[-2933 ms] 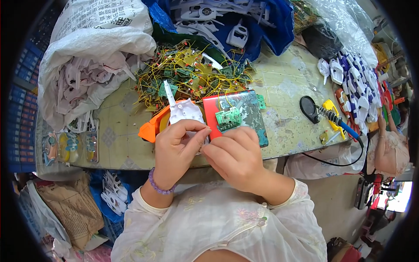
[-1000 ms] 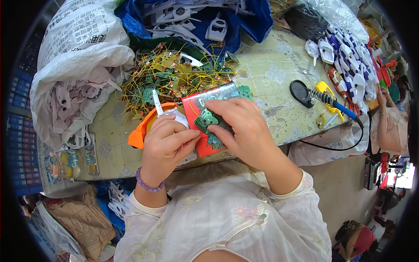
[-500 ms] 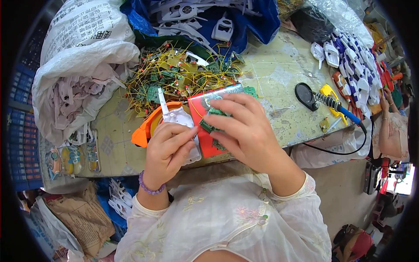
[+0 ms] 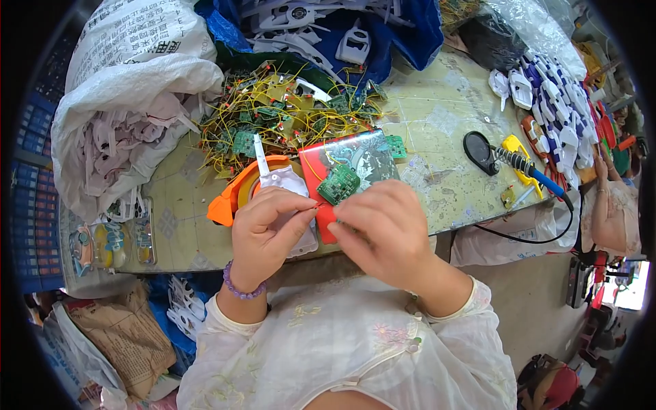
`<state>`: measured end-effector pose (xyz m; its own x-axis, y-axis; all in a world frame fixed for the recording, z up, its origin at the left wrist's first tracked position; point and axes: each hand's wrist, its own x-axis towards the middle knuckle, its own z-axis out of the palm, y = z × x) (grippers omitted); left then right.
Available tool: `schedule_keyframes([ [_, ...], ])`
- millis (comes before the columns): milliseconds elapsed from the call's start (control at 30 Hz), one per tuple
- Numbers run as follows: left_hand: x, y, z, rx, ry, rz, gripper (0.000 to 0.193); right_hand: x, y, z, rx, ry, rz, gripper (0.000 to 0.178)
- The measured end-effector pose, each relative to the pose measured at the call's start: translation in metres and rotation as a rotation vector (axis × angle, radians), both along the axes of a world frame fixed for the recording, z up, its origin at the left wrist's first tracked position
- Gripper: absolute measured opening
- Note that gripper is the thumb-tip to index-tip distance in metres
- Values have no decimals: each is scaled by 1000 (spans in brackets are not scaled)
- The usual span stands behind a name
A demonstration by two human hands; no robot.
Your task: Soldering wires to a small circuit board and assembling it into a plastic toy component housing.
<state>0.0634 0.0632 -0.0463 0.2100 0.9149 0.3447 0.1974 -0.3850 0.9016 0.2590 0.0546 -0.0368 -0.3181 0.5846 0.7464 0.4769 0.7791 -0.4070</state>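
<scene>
My left hand (image 4: pixel 270 229), with a purple bead bracelet on its wrist, is closed in a pinch. Something thin and too small to name is at its fingertips. Beneath that hand lies a white plastic casing (image 4: pixel 283 181) with an upright stem, next to an orange curved part (image 4: pixel 239 191). A green circuit board (image 4: pixel 339 183) rests on the red printed booklet (image 4: pixel 311 164), just beyond my fingertips. Slightly blurred, my right hand (image 4: pixel 386 236) hovers over the booklet's near part, its thumb apart from the curled fingers.
Circuit boards with yellow wires (image 4: pixel 273 113) are heaped behind. A white sack (image 4: pixel 137 75) of pale plastic parts stands left; a blue bag (image 4: pixel 417 34) holds white casings. To the right are a soldering iron (image 4: pixel 547 179), its stand (image 4: pixel 480 152) and piled white-and-purple casings (image 4: pixel 557 109). A co-worker's arm (image 4: pixel 605 174) shows far right.
My right hand has drawn down and toward me, its fingers curling in from a wider spread. The green circuit board it covered now shows on the booklet. My left hand keeps its pinch.
</scene>
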Motion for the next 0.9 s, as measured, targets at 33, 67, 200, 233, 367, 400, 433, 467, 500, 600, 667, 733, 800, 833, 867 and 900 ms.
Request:
schedule_keyframes([
  [33, -2, 0, -1, 26, 14, -19, 13, -2, 0, 4, -62, 50, -34, 25],
  [67, -2, 0, -1, 52, 28, -38, 12, -4, 0, 6, -123, 101, -67, 25],
  [200, 1, -2, 0, 82, 69, -39, 11, -6, 8, -4, -45, 11, -20, 23],
  [233, 5, -5, -2, -16, -49, 7, 10, -6, 7, -4, -44, 11, -17, 23],
  [367, 7, -10, 1, -312, -228, 78, 10, -6, -10, -6, -29, -23, -35, 22],
  [400, 6, -8, 3, -313, -229, 77, 10, -6, -15, -7, 7, -77, 5, 21],
  [433, 6, -3, 5, -180, -74, 35, 11, -7, -19, -8, 43, -132, 45, 21],
  [467, 5, 0, 6, -47, 80, -7, 11, -9, -24, -11, 57, -171, 36, 20],
  [500, 4, 3, 6, -47, 79, -10, 11, -11, -25, -14, 58, -172, 33, 20],
  [600, 5, 6, 5, 174, 296, 10, 15, -14, -26, -20, 78, -176, 16, 21],
  [667, 11, 5, 6, 318, 434, 116, 16, -13, -26, -22, 72, -161, 23, 21],
  [733, 17, 7, 10, 363, 414, 92, 16, -11, -27, -23, 71, -153, 25, 21],
  [800, 20, 12, 13, 413, 390, 48, 14, -9, -28, -23, 68, -147, 23, 22],
  [833, 20, 13, 15, 413, 388, 42, 14, -7, -28, -23, 53, -137, 37, 21],
  [867, 20, 15, 16, 413, 409, 7, 14, -5, -29, -22, 38, -127, 50, 21],
  [900, 20, 16, 17, 413, 429, -29, 13, -4, -29, -23, 37, -128, 41, 21],
])
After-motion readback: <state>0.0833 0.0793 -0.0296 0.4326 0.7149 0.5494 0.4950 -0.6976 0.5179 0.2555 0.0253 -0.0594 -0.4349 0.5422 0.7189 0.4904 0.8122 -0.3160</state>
